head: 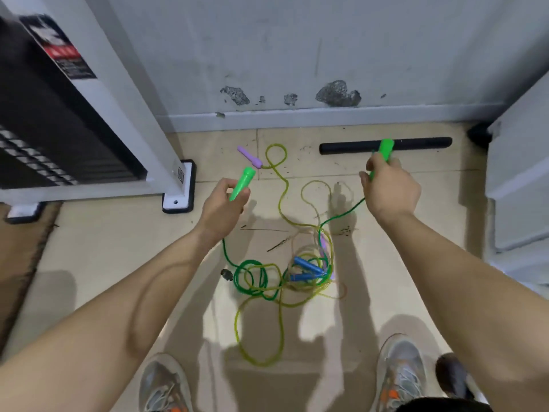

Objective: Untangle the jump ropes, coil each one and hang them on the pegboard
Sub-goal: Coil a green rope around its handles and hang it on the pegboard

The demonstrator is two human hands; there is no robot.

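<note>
My left hand [223, 207] grips one bright green handle [243, 182] and my right hand [389, 190] grips the other green handle [385, 150], both held above the floor. The dark green cord [249, 276] drops from each hand into a tangle on the tiles, where it coils in loops. Two blue handles [306, 270] lie in the middle of that tangle. A yellow-green cord [282, 200] winds across the floor up to a purple handle [250, 157] near the wall. A second purple handle [324, 245] shows in the tangle. No pegboard is in view.
A black foam tube [421, 143] lies along the wall base at the back right. A white metal frame with a black-edged foot [178, 200] stands at left. A white cabinet [520, 179] rises at right. My two shoes [401, 373] are near the bottom edge.
</note>
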